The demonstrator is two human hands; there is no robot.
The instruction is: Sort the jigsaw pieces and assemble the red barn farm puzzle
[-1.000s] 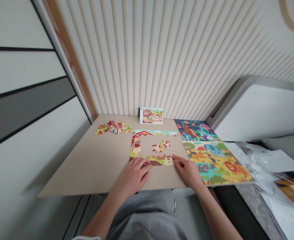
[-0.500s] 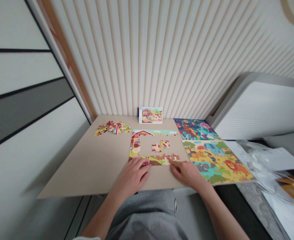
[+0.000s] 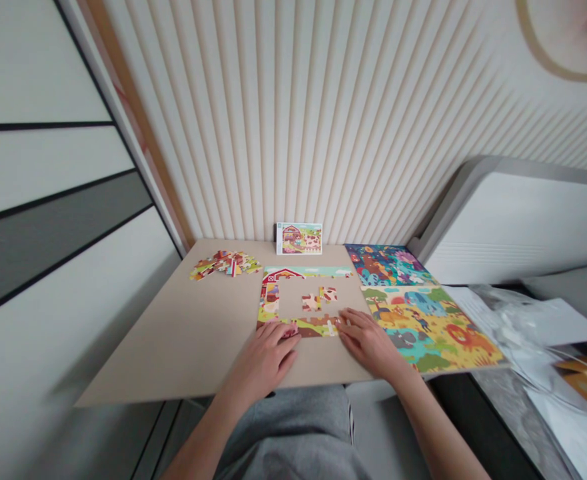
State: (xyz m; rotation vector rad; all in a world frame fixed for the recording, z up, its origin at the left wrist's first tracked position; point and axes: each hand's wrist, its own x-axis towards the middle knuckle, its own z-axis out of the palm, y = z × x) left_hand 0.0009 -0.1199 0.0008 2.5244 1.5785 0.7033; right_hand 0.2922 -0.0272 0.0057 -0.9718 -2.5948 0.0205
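A partly assembled farm jigsaw puzzle [image 3: 312, 329] lies on the table, its border joined around a bare middle. My left hand [image 3: 266, 353] rests flat over its lower left corner, fingers stretched out and partly covering the pink part of the picture. On the lower right corner lies my right hand [image 3: 370, 339], fingers extended over the fence pieces and hiding that corner. Inside the border sit a brown-and-white puzzle piece [image 3: 311, 303] and, beside it at upper right, a cow-patterned piece [image 3: 328, 294]. Neither hand lifts a piece.
Loose puzzle pieces [image 3: 218, 263] are heaped at the table's back left. A farm picture card [image 3: 299, 239] stands against the ribbed wall. On the right lie a dark-blue puzzle [image 3: 390, 265] and a yellow safari puzzle [image 3: 426, 327], reaching the table's right edge.
My right hand's fingers have spread from pointing at the fence to lying flat over the lower right corner. My left hand stays in place. The view has shifted slightly.
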